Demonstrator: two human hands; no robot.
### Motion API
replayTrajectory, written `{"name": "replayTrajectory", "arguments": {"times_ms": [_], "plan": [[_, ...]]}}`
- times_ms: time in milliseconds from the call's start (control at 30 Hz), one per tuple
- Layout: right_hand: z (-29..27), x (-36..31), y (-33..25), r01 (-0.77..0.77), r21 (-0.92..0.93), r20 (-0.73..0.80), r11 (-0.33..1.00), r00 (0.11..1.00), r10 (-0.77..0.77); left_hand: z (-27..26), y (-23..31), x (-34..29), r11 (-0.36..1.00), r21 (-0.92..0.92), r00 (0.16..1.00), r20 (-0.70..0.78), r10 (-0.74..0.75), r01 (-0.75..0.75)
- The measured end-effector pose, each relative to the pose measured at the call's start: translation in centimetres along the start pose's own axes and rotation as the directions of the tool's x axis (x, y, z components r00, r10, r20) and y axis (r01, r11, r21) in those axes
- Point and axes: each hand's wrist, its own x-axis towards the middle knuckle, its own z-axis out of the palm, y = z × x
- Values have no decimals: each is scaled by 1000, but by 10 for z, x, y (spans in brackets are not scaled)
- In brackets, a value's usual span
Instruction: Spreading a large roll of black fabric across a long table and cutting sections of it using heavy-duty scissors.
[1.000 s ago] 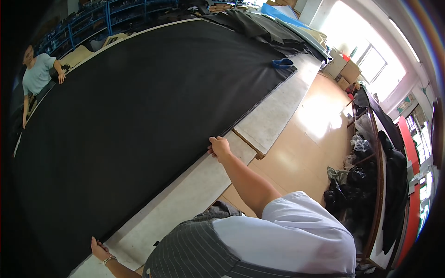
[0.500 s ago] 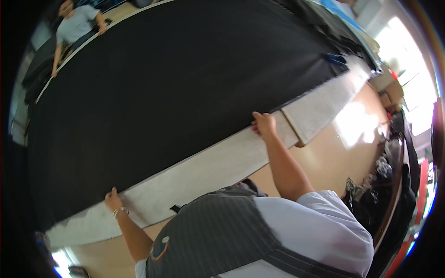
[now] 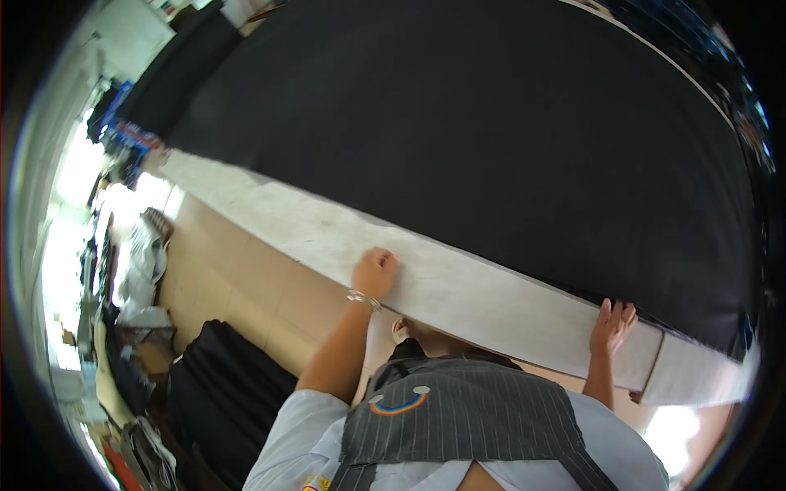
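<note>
A wide sheet of black cloth (image 3: 458, 139) lies flat over a long table with a pale top (image 3: 442, 274), and a bare strip shows along the near side. My left hand (image 3: 377, 274), with a bracelet at the wrist, is curled closed over that strip, apart from the cloth's edge, with nothing visible in it. Farther right, my right hand (image 3: 612, 329) rests at the cloth's near edge, fingers slightly apart and fingertips touching the border.
A black roll of fabric (image 3: 184, 65) lies at the table's far left end. On the tiled floor (image 3: 237, 258) to the left sits a heap of black cloth (image 3: 225, 397), with bags and bundles (image 3: 147, 254) beyond it. A seam crosses the tabletop right of my right hand.
The view has swung to the left, and the person across the table is out of sight. My left hand has come off the cloth's edge and curled. My right hand stays near the edge.
</note>
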Motion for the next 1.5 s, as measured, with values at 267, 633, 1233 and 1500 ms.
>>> {"name": "replayTrajectory", "arguments": {"times_ms": [267,633,1233,1500], "plan": [[8,-7,-192,229,-30,187,973,958,-219,-51,-140,-130,957,-147,926,327,-191,249],[34,-34,-528,423,256,347,869,799,-491,-228,-307,-123,875,-168,888,157,-432,455],[113,-64,-976,482,392,382,784,690,-615,-325,-640,-175,525,559,524,181,-832,642],[123,-94,-1198,549,549,191,630,652,-734,-332,-758,-237,424,402,489,-69,-870,812]]}}
